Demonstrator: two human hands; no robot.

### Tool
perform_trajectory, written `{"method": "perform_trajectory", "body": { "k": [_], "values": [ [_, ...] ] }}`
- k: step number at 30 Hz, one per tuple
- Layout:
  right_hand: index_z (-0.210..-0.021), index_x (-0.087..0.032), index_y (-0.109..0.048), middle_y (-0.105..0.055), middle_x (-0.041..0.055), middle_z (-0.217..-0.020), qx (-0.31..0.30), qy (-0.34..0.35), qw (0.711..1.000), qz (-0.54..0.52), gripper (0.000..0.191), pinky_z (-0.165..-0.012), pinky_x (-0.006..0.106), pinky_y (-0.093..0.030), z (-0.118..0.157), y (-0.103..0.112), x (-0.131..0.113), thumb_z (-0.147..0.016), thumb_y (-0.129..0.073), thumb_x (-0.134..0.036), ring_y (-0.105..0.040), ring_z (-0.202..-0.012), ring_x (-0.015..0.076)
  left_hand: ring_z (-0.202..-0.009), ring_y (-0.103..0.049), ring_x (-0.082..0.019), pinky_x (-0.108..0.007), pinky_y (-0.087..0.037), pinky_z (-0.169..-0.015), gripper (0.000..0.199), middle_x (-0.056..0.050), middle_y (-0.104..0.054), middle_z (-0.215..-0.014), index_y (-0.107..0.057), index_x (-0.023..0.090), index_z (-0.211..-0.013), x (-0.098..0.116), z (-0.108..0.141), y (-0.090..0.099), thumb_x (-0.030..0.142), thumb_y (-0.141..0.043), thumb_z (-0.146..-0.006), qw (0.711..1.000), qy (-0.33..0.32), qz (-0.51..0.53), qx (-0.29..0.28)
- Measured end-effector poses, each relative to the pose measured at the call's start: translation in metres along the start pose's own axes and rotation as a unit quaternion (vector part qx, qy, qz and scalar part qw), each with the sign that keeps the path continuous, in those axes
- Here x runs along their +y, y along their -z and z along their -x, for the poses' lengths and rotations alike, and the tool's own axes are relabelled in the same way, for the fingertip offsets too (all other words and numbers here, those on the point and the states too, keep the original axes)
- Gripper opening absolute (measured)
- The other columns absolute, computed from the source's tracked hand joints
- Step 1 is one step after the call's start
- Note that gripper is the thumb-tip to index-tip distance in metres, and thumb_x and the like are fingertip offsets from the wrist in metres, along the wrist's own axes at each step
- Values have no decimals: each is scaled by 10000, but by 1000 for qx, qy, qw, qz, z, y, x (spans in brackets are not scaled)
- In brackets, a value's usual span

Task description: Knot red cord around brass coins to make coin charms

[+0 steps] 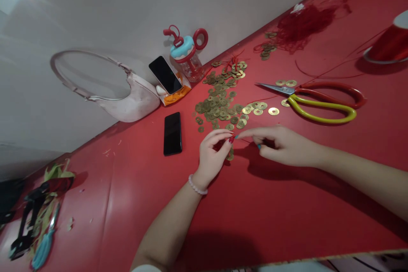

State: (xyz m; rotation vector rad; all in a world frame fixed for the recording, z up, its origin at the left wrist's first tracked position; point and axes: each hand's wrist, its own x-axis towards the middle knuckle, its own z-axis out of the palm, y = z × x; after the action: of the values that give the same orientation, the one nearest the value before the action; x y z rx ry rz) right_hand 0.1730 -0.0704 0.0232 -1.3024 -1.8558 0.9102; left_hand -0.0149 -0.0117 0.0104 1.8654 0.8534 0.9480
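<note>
My left hand (212,153), with a beaded bracelet at the wrist, is closed in a pinch on a bit of red cord (232,137). Below those fingertips shows a brass coin (230,155), partly hidden by the hand. From the right, my right hand (280,144) points its stretched index finger at the pinch, its tip at or very near the cord. Its thumb stands apart, and nothing shows between its fingers. Just beyond both hands lies a pile of square-holed brass coins (218,108). Scissors (288,90) with one red and one yellow handle lie behind my right hand.
A black phone (172,133) lies left of the coins. Against the wall are another phone (165,75), a donut-lidded cup (191,61) and a pale handbag (135,100). Red cord (302,25) and a red spool (390,42) sit at right; blue-handled scissors (44,246) at left.
</note>
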Motion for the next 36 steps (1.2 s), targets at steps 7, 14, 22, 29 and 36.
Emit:
{"method": "perform_trajectory", "body": {
  "k": [7,14,22,29,36],
  "values": [
    [-1120,-172,-609,-360,-62,-508,-9,11,1000,1,496,-459,186,-304,1,2,0,-672,-400,-133,-330,-454,85,-883,-622,-142,-301,-510,-805,105,-63,-668,-941,-687,182,-832,-1,-1,0,198,-590,-793,1000,9,3,-5],
    [-1070,-187,-631,-594,2,-608,26,7,999,35,344,-517,211,-390,-2,2,0,-808,-413,-229,-488,-509,109,-803,-612,-127,-241,-515,-670,123,-68,-643,-966,-702,190,-824,-2,2,-2,233,-590,-795,998,-11,-11,-60],
    [-898,-188,-658,-691,47,-781,59,51,995,61,216,-599,226,-440,-3,-2,3,-839,-480,-296,-608,-657,135,-714,-576,-104,-213,-489,-574,125,-68,-601,-931,-705,181,-815,2,1,-1,249,-604,-787,997,-9,4,-79],
    [-828,-200,-651,-680,43,-735,91,85,989,85,203,-582,232,-439,-3,-1,6,-852,-469,-286,-614,-649,139,-703,-608,-119,-235,-506,-620,131,-52,-671,-811,-698,181,-828,0,3,-5,237,-583,-803,997,19,17,-78],
    [-805,-197,-625,-678,40,-733,130,58,986,92,193,-592,233,-446,-4,-6,4,-846,-454,-276,-610,-647,137,-696,-612,-117,-235,-508,-651,138,-59,-675,-788,-695,153,-823,2,4,-5,199,-566,-806,992,-16,-15,-121]
  ]
}}
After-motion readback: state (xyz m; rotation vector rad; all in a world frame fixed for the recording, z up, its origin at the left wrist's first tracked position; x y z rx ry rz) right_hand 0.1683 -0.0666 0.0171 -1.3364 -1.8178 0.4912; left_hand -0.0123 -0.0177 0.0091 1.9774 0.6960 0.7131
